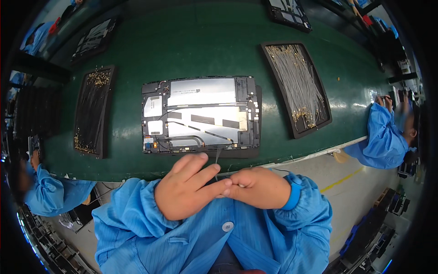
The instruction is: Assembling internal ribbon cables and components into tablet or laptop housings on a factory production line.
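My left hand point(183, 186) and my right hand point(260, 188) meet in front of my chest, just off the near edge of the table. Their fingertips press together in a pinch. A thin grey cable point(217, 158), slightly blurred, rises from between the fingers toward the device; its lower part is hidden by them. The left middle fingers are loosely bent. Beyond my hands lies an opened tablet-like device point(200, 116) with silver battery plates, black strips, small boards and black wires showing. Neither hand visibly presses on it.
On the green table point(191, 59), a dark tray point(299, 135) of grey cables lies right and a tray point(106, 114) of black cables left. Two more opened devices point(93, 40) point(289, 13) lie farther back. Co-workers in blue sit left point(48, 192) and right point(383, 137).
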Motion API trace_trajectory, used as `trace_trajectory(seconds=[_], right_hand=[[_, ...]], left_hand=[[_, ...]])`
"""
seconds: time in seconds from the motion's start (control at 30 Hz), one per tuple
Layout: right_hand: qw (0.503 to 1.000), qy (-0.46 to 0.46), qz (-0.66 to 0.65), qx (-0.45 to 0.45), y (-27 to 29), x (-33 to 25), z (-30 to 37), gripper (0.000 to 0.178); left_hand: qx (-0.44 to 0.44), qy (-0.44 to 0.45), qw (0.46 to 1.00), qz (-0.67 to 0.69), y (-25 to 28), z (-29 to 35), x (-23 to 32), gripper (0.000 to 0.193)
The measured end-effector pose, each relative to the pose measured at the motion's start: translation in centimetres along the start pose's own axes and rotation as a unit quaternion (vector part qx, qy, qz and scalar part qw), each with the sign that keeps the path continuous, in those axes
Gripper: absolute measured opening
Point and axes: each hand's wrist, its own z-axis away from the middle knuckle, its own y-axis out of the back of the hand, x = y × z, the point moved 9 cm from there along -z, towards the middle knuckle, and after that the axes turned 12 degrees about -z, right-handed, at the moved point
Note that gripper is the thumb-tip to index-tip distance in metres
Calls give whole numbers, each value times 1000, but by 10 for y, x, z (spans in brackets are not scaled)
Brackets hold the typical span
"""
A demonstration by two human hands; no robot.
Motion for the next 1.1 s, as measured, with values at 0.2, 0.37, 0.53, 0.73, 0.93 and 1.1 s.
trace_trajectory(seconds=[0.2, 0.37, 0.53, 0.73, 0.93, 1.1], right_hand=[[988, -58, -87, -110, -22, 14, 2, 29], [984, -107, -63, -129, -18, 20, 13, 29], [988, -105, -107, -46, -5, 34, 13, 29], [981, -115, -152, -29, -11, 41, 6, 32], [956, -143, -251, -59, -20, 49, 5, 36], [970, -83, -229, 3, -11, 45, 0, 36]], left_hand=[[-49, 3, 996, 70, -18, 16, 0, 23], [-21, -17, 999, 20, -8, 9, 4, 20], [-53, 8, 999, 6, -22, 10, -11, 19], [-74, 72, 993, 59, -33, 10, -18, 19], [-71, 45, 990, 116, -35, 10, -9, 20], [-48, 46, 993, 97, -36, 4, -11, 19]])
